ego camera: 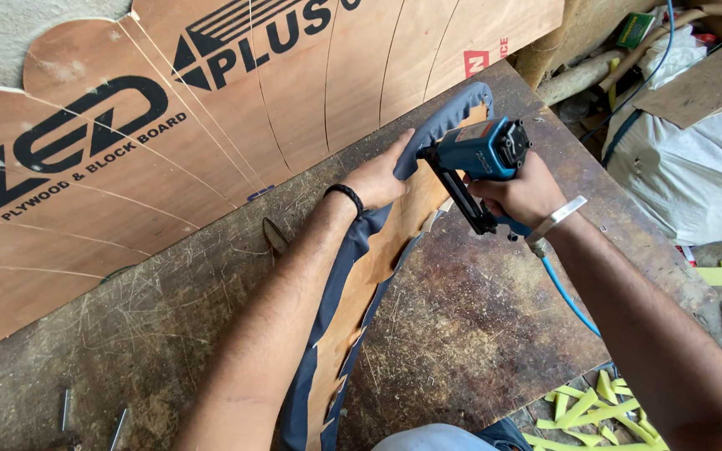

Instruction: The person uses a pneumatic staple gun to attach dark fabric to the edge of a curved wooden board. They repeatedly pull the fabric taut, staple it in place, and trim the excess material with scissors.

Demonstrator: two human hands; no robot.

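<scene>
Left hand (pixel 378 179) pinches fabric (pixel 428 134) over the far panel (pixel 378 259) end, right hand (pixel 521 194) grips the stapler (pixel 478 154); near edges look loose.

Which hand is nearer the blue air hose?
Right. The right hand grips the stapler just above the blue air hose; the left hand holds fabric farther away.

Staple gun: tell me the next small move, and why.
Probably squeeze the trigger: the right hand has the blue staple gun nosed against the grey fabric, which the left hand pulls over the wooden panel's edge.
</scene>
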